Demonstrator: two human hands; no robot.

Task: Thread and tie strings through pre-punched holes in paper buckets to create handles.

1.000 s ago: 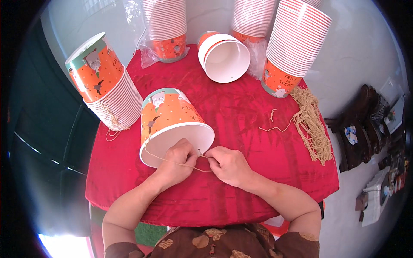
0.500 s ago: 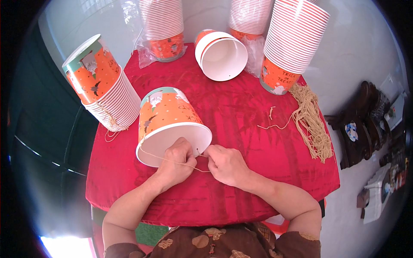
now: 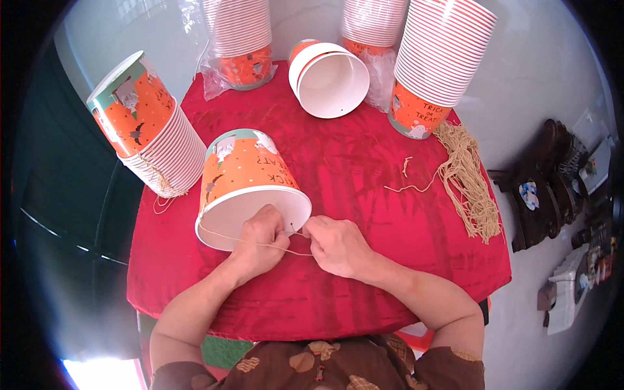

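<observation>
Here, starting at the left edge of the red tablecloth [image 3: 364, 175], a tilted stack of orange paper buckets [image 3: 146, 127] leans out over the table's side, a loop of tan string hanging from its lowest rim, which suggests these ones are already strung. Next to it, nearer the person, a single orange bucket [image 3: 250, 188] lies tipped on its side with its white open mouth turned toward the body, probably so the rim is easy to get at. The left hand [image 3: 260, 244] is curled over that rim, fingers closed on its edge and steadying it, while a thin tan string [image 3: 244, 242] runs across the mouth from the left rim to the hands. Just to the right, the right hand [image 3: 338, 246] has thumb and forefinger pressed together, pinching the string's end right at the rim, beside the left thumb; so the bucket sits directly ahead of and partly under the left grip, and the string passes between both hands. Farther back, a bagged stack [image 3: 240, 39] stands upright, an empty bucket [image 3: 328, 78] lies on its side showing its white inside, and two more stacks rise behind it, the tall stack [image 3: 439, 62] being nearest the right. Beside that, a bundle of cut strings [image 3: 468, 182] lies loose within reach, one strand trailing toward the middle.
</observation>
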